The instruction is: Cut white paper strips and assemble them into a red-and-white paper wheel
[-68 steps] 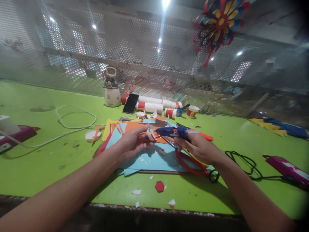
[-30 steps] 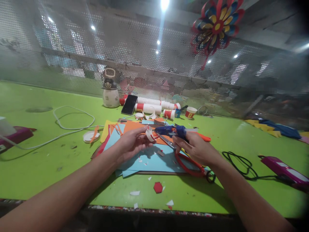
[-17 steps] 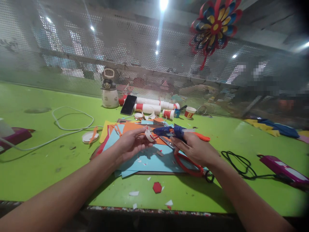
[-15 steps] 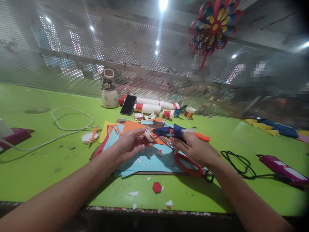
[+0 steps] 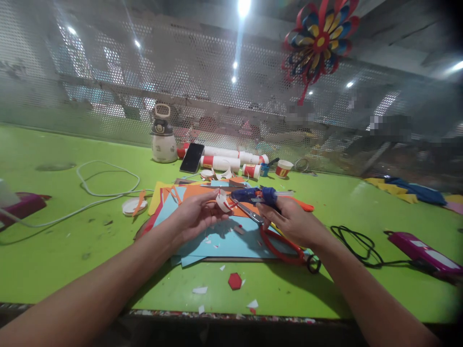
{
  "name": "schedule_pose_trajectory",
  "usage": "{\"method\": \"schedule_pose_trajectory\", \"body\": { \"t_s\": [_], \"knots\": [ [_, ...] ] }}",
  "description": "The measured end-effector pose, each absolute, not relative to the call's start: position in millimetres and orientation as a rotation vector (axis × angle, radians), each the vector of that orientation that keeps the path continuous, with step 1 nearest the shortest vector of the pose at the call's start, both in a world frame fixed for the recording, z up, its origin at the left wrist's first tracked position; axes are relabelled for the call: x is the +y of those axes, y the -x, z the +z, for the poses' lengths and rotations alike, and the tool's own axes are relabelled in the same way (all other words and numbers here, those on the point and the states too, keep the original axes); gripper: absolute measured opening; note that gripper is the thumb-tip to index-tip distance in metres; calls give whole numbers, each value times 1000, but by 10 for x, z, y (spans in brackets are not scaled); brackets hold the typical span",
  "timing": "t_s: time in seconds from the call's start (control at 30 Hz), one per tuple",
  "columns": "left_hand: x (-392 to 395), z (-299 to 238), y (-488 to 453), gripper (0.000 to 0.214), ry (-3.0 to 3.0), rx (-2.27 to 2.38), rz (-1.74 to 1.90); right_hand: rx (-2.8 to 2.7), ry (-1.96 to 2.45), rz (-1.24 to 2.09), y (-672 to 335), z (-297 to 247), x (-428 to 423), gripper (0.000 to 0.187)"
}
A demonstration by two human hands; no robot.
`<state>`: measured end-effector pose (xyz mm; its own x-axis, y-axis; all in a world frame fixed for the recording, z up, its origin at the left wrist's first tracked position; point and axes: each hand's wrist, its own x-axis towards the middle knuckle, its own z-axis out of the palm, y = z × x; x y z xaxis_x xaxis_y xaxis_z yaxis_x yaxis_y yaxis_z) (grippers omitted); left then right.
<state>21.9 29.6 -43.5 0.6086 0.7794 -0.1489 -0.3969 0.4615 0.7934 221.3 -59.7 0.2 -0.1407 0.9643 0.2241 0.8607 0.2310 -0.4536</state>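
My left hand (image 5: 197, 213) pinches a small curled strip of white and red paper (image 5: 222, 201) above a stack of coloured paper sheets (image 5: 227, 238). My right hand (image 5: 292, 220) is wrapped round a blue glue gun (image 5: 255, 194) whose nozzle points left, almost touching the curled strip. Red-handled scissors (image 5: 280, 243) lie on the blue sheet just under my right hand. A black cord (image 5: 356, 243) runs off to the right from the gun.
The green table (image 5: 65, 241) carries a white bottle (image 5: 162, 137), a black phone (image 5: 191, 157), red-and-white tubes (image 5: 226, 159), small paper cups (image 5: 284, 168), a white cable (image 5: 104, 190), magenta devices (image 5: 423, 250) at both sides and paper scraps (image 5: 235, 280). A perforated screen (image 5: 108, 82) backs it, with a paper pinwheel (image 5: 318, 43) hanging.
Both hands have stayed almost in place. The glue gun's nozzle has kept close to the curled paper strip, and the view has shifted slightly.
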Motion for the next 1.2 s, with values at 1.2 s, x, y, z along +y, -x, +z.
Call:
{"method": "schedule_pose_trajectory", "body": {
  "t_s": [1.2],
  "knots": [
    [289,-385,-208,19,-742,516,817,-1995,1682,31,-2342,-34,-542,33]
  ]
}}
